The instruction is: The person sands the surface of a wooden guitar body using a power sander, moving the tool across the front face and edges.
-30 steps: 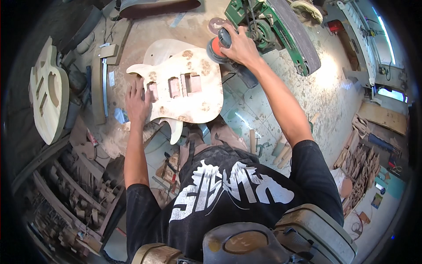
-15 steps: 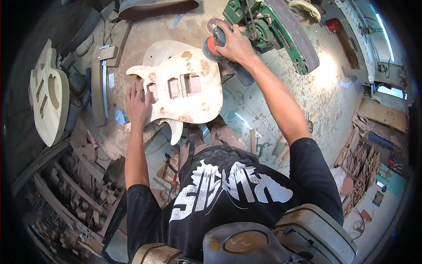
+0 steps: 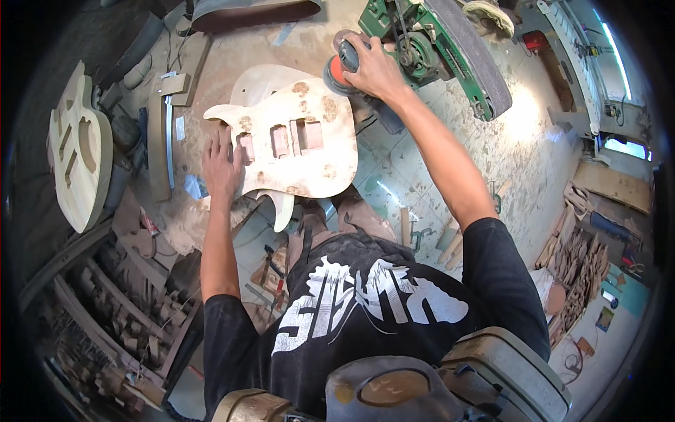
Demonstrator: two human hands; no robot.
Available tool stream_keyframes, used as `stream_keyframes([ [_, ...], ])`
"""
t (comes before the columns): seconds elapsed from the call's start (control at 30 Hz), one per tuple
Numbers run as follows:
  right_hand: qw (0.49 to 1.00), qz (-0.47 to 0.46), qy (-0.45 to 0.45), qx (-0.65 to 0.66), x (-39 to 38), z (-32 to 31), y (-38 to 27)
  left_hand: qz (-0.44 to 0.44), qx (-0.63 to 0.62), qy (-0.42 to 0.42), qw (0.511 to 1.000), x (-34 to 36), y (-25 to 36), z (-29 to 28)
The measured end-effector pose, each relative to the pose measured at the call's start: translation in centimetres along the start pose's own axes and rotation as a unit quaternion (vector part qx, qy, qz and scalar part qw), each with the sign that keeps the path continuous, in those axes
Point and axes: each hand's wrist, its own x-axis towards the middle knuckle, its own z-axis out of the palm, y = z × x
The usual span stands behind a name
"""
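A pale wooden guitar body [image 3: 294,167] lies flat on the bench in front of me, with several rectangular cavities and brownish patches on its face. Beneath it, another pale wooden piece [image 3: 261,76] shows past the far edge, and a curved horn [image 3: 283,211] sticks out on the near side. My left hand [image 3: 222,167] rests at the body's left end, fingers stretched out over the wood. In my right hand [image 3: 378,72] is a round orbital sander [image 3: 336,73] with a dark top and an orange band, held at the body's far right edge. Its pad's contact is hidden.
A green belt sander [image 3: 436,53] stands just beyond my right hand. At far left, another guitar body [image 3: 83,158] stands on edge. Wooden strips [image 3: 157,148] lie on the bench's left side. Wood pieces [image 3: 144,316] fill a rack at lower left, and more offcuts [image 3: 580,281] are piled at right.
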Motion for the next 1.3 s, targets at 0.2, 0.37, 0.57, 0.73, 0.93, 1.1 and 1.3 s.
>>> stream_keyframes([
  [0.2,1.000,0.023,-0.018,0.010,-0.2,0.0,-0.3,0.001,-0.012,0.005,1.000,-0.1,0.1,0.0],
  [0.37,1.000,0.016,-0.016,0.012,-0.9,-0.1,0.0,-0.014,0.000,-0.012,1.000,-0.1,0.2,-0.1],
  [0.57,0.998,0.054,-0.030,-0.009,-0.5,-1.0,0.6,-0.012,-0.004,-0.015,1.000,0.0,0.1,0.0],
  [0.73,0.986,0.165,-0.006,0.021,-4.8,-3.8,1.5,-0.003,0.003,-0.012,1.000,0.1,-0.2,0.2],
  [0.93,0.985,0.159,-0.033,0.055,-15.1,-7.7,0.4,0.008,-0.005,-0.003,1.000,-0.1,-0.7,0.5],
  [1.1,0.981,0.152,-0.107,0.055,-22.4,-8.3,-3.7,0.013,-0.017,-0.001,1.000,0.1,-0.6,0.6],
  [1.3,0.986,0.091,-0.139,0.033,-25.4,-6.3,-6.8,0.006,0.002,-0.007,1.000,0.4,-0.8,1.1],
])
